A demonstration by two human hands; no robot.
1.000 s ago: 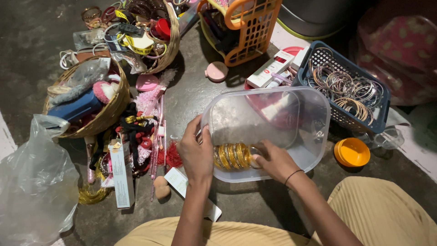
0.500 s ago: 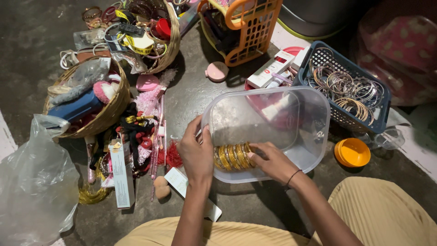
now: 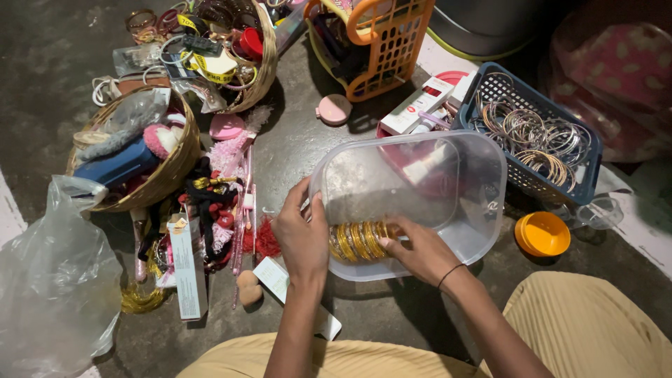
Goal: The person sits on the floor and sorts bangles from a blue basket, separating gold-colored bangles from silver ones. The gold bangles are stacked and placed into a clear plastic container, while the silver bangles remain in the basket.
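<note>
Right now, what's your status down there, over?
Left hand grips clear tub rim. Right hand on gold bangles inside tub. Nothing blocking.

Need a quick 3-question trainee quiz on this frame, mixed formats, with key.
1. True or false: the gold bangles lie inside the clear plastic container.
2. Which hand grips the container's rim? A) left hand B) right hand
3. Fill in: silver bangles fill the ____ basket at the right.

Key: 1 true; 2 A, with the right hand on the gold bangles inside; 3 blue.
</note>
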